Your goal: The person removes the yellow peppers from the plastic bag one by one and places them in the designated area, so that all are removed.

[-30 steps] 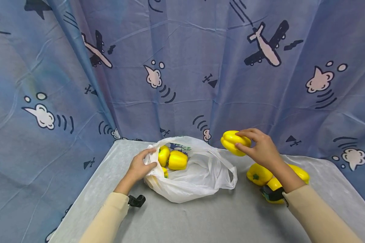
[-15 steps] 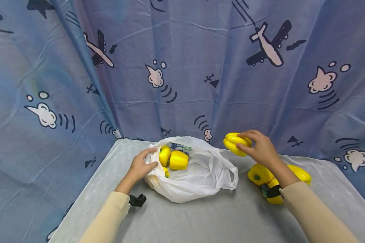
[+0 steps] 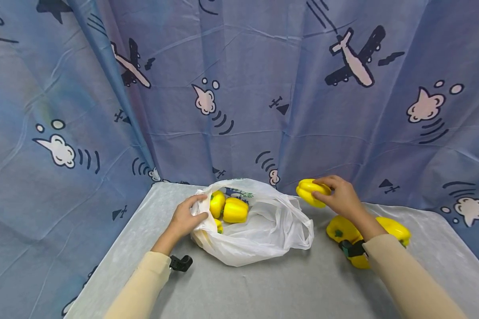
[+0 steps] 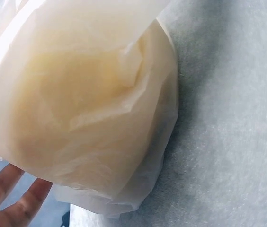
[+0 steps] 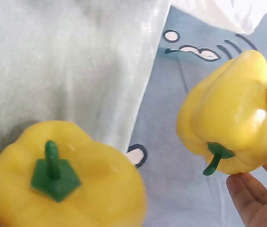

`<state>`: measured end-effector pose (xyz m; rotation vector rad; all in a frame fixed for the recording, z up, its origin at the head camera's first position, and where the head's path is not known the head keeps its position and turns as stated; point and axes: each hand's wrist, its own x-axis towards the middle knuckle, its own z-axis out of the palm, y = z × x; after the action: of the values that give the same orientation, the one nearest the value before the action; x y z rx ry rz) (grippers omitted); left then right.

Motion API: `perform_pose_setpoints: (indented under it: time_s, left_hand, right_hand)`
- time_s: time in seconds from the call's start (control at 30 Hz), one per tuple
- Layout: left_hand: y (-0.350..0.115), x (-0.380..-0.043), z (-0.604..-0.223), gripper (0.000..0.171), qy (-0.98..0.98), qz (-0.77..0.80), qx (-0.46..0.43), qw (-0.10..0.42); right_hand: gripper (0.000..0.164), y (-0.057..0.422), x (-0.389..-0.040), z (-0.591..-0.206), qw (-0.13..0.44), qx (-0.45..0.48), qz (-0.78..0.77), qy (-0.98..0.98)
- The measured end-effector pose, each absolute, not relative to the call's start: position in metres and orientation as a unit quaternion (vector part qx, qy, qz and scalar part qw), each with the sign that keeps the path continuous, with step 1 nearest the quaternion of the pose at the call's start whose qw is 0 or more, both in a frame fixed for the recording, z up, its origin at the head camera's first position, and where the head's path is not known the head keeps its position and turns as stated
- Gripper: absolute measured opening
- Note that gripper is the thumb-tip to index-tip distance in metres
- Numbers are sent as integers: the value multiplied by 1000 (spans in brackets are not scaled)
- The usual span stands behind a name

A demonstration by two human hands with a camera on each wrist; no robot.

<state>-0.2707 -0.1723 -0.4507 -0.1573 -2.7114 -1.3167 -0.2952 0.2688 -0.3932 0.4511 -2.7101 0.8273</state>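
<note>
A yellow bell pepper [image 3: 310, 193] is gripped between the thumb and fingers of my right hand [image 3: 340, 198], held in the air right of the bag. Its green stem points down in the right wrist view. My left hand [image 3: 185, 216] holds the left rim of a white plastic bag [image 3: 255, 250], whose mouth gapes toward me. Inside the bag lie a yellow pepper [image 3: 235, 210], another pepper [image 3: 217, 204] beside it and a partly hidden one [image 3: 218, 226]. In the left wrist view, yellow shows through the bag wall [image 4: 76, 123], near my left fingers [image 4: 27, 203].
Several yellow peppers sit grouped on the right of the table under my right forearm, one pepper [image 3: 341, 228] with its stem toward me and another pepper [image 3: 395, 230] behind. The grey cloth-covered table [image 3: 239, 292] meets a blue patterned curtain [image 3: 239, 110] at the back.
My right hand has lowered slightly with the pepper and shifted a little to the right in view. The left hand keeps its hold on the bag.
</note>
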Motion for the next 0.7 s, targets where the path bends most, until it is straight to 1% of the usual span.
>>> perform_pose_setpoints:
  time_s: [0.27,0.47,0.7]
  left_hand:
    - [-171,-271,-450,52,-897,-435,-48,60]
    - [-170,-270,-449,52,-898,-434,-47,52]
    - [-171,-271,-449,51,-900,-429,-46,56]
  right_hand:
    - [42,272,-301,-409,91,149,284,-943]
    - [39,273,-305,-417,81,139,278,-947]
    - [41,277,-308,-423,56,129,282,-949]
